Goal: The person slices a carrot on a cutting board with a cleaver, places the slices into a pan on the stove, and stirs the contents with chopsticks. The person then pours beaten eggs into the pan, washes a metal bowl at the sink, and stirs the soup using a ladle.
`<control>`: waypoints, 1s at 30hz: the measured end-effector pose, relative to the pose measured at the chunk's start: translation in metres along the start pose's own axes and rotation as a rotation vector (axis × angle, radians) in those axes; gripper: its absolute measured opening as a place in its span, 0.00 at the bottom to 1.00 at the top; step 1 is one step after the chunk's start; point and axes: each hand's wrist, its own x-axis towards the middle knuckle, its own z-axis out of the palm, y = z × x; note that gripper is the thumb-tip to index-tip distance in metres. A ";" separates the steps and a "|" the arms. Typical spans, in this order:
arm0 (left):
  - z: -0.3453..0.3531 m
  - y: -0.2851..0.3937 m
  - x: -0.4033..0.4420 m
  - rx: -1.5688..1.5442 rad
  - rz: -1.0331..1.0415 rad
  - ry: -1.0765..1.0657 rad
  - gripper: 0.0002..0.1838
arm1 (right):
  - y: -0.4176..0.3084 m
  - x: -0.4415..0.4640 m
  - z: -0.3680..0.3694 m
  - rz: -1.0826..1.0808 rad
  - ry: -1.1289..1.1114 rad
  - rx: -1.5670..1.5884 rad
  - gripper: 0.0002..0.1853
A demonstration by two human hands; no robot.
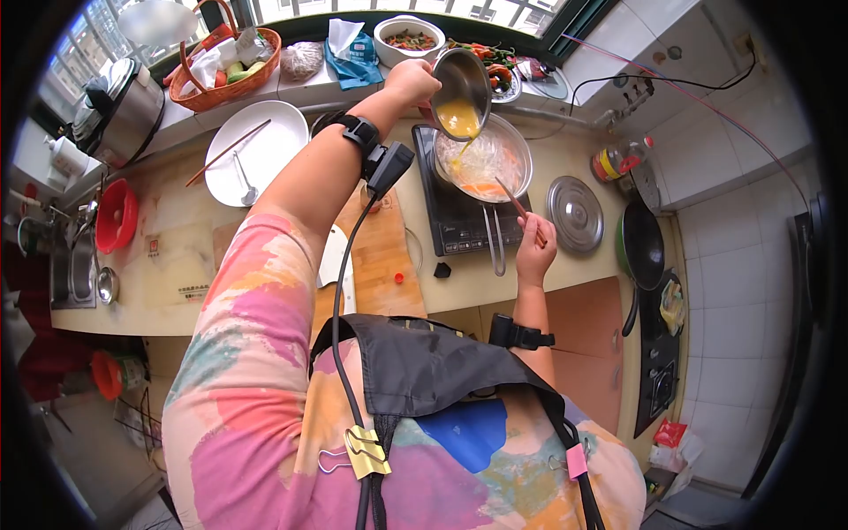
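My left hand point(412, 84) is closed on the rim of a metal bowl point(465, 71), which is tilted over the pan. Beaten egg point(458, 117) runs from its lip in a thin yellow stream. Below it, a metal pan point(529, 168) on the black induction cooker point(446, 225) holds pale, noodle-like strands in liquid and orange strips that look like carrot. My right hand point(536, 237) grips a pair of chopsticks point(513, 198), whose tips point into the pan from its right side. The pan's handle point(494, 240) points toward me, with neither hand on it.
A metal lid point(575, 215) lies right of the cooker, near an oil bottle point(618, 161) and a wok point(642, 243). Left are a wooden board point(389, 265) with a knife point(346, 287) and a white plate point(256, 132). A basket point(225, 93) and food bowl point(408, 26) stand behind.
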 end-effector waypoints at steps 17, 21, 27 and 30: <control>0.083 0.019 0.058 0.093 0.119 0.031 0.14 | 0.000 -0.001 -0.013 0.017 0.030 -0.069 0.09; 0.094 0.020 0.038 0.144 0.155 -0.030 0.14 | -0.006 -0.004 -0.018 0.061 0.056 -0.060 0.09; 0.093 0.017 0.013 0.114 0.148 -0.090 0.14 | -0.010 -0.008 -0.021 0.033 0.061 -0.072 0.09; 0.088 0.017 0.013 0.148 0.163 -0.051 0.14 | -0.008 -0.010 -0.020 0.027 0.035 -0.039 0.09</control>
